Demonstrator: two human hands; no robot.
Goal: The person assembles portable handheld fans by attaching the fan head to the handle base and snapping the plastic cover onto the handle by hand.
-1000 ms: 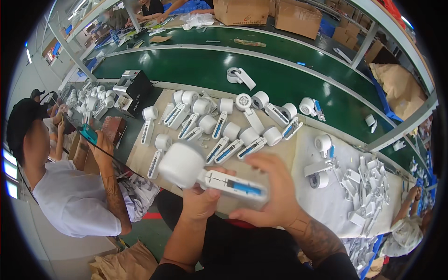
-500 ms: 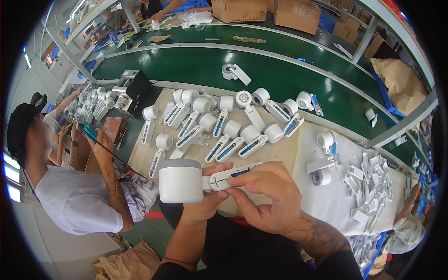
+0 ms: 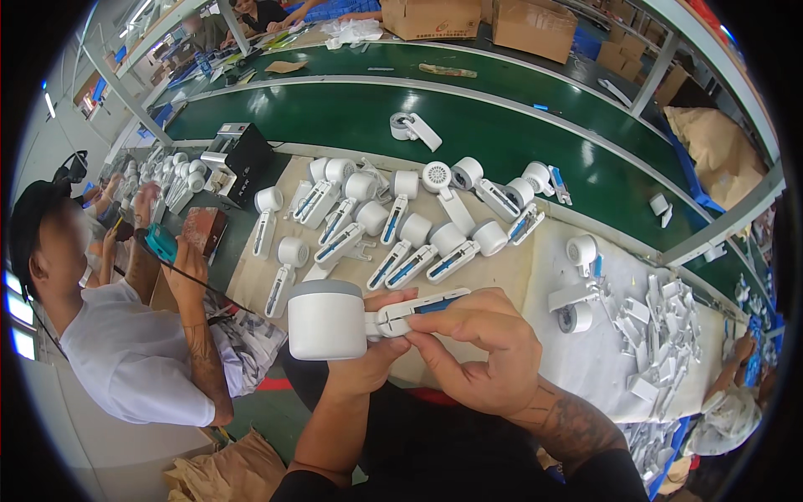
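A white handheld fan (image 3: 327,325) with a grey rim is up close in front of me, its round head to the left. The handle (image 3: 400,318) reaches right, its casing open over a blue battery-like part. My left hand (image 3: 368,368) is closed round the fan from below and behind, its fingers partly hidden. With thumb and forefinger, my right hand (image 3: 489,356) pinches the handle near the joint. Beyond my hands, several similar fans (image 3: 410,234) with open handles lie on the beige-covered table (image 3: 259,276).
A pile of loose white handle parts (image 3: 661,326) lies at the right. Past the table runs a green conveyor belt (image 3: 335,117) bearing a fan (image 3: 416,130). A black device (image 3: 242,163) stands at the far left. Close on my left, a co-worker (image 3: 134,343) holds a teal tool (image 3: 161,242).
My right fingers have shifted slightly along the handle, and more of its far end shows. The fan on the belt has moved a little left. The co-worker's hands and tool have shifted.
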